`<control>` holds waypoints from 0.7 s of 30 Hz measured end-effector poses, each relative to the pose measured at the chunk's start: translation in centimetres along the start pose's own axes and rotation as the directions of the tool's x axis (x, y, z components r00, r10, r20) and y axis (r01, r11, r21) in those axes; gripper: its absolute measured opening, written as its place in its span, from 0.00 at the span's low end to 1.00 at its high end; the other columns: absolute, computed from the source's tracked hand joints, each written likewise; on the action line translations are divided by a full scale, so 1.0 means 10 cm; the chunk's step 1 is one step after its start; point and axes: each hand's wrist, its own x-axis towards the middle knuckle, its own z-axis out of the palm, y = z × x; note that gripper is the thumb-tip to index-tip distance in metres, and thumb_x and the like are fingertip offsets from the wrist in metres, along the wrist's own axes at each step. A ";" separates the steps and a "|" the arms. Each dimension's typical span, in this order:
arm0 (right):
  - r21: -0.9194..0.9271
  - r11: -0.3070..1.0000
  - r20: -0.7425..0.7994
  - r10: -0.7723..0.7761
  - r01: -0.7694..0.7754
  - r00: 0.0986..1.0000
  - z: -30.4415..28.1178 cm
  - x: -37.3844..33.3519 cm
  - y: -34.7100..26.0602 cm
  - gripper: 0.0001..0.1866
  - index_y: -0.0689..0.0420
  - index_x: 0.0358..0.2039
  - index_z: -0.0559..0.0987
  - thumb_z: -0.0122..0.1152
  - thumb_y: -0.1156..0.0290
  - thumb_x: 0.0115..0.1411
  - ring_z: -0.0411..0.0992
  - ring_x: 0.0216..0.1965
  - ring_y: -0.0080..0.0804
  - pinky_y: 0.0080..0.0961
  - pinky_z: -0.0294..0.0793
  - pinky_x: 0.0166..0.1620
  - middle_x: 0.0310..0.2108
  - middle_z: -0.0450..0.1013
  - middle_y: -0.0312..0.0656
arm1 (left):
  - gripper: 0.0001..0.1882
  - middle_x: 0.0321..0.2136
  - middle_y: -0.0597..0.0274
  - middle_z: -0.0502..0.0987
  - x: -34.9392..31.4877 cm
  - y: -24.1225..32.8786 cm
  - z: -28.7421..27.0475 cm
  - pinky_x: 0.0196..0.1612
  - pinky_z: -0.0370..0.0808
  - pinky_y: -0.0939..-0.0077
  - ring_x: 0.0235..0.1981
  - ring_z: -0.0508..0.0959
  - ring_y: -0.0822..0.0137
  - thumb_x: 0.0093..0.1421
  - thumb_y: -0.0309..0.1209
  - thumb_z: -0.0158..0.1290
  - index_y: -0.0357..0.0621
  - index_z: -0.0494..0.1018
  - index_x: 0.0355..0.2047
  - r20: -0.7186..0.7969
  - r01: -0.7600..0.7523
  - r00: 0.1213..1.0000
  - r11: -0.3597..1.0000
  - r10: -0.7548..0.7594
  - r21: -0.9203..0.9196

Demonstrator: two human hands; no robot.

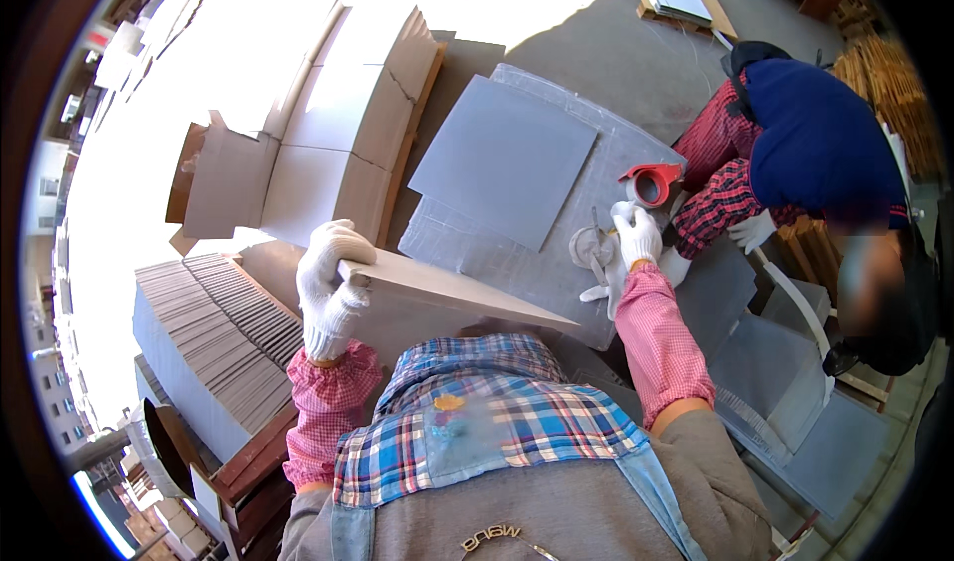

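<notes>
Grey-brown and flat, a square tile (447,293) is held tilted in front of the person's chest, its near edge running from upper left down to a corner at the right. The left hand (330,288), in a white knit glove, grips the tile's upper left corner, its fingers (343,238) curled over the top edge and closed on it. The right hand (636,238), also gloved, reaches well away from the tile and rests on a white bundle of plastic strapping (594,255); whether those fingers grip it cannot be told. Just beyond lies a red tape dispenser (651,181) on a plastic-wrapped pack (477,243) topped by a grey tile (502,159). To the left stands a stack of tiles on edge (224,308). On the right, another person (815,144) in a blue top bends over.
</notes>
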 end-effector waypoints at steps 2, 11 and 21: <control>0.093 0.987 -0.062 -0.126 0.132 0.990 -0.21 -0.21 -0.28 0.24 0.54 0.54 0.80 0.64 0.51 0.64 0.77 0.53 0.50 0.43 0.75 0.55 0.51 0.79 0.49 | 0.33 0.30 0.58 0.77 0.04 0.01 -0.09 0.51 0.70 0.61 0.40 0.76 0.54 0.53 0.64 0.61 0.41 0.78 0.31 0.050 -0.039 0.998 0.999 0.038 0.009; 0.686 0.647 0.089 -0.528 0.333 0.845 -1.77 -1.28 -1.97 0.19 0.60 0.53 0.77 0.69 0.68 0.65 0.79 0.40 0.30 0.28 0.80 0.43 0.41 0.81 0.43 | 0.32 0.26 0.57 0.77 0.15 -0.05 0.14 0.44 0.71 0.62 0.33 0.77 0.59 0.54 0.65 0.64 0.45 0.81 0.30 0.001 -0.175 0.985 0.985 0.175 -0.001; 0.553 0.515 -0.010 -0.782 0.655 0.623 -2.32 -1.75 -2.63 0.18 0.61 0.49 0.84 0.75 0.72 0.58 0.81 0.37 0.27 0.24 0.79 0.39 0.39 0.82 0.42 | 0.33 0.28 0.53 0.80 0.26 0.08 0.20 0.44 0.72 0.60 0.33 0.78 0.57 0.53 0.64 0.65 0.42 0.83 0.31 0.060 -0.207 0.977 0.978 0.205 0.019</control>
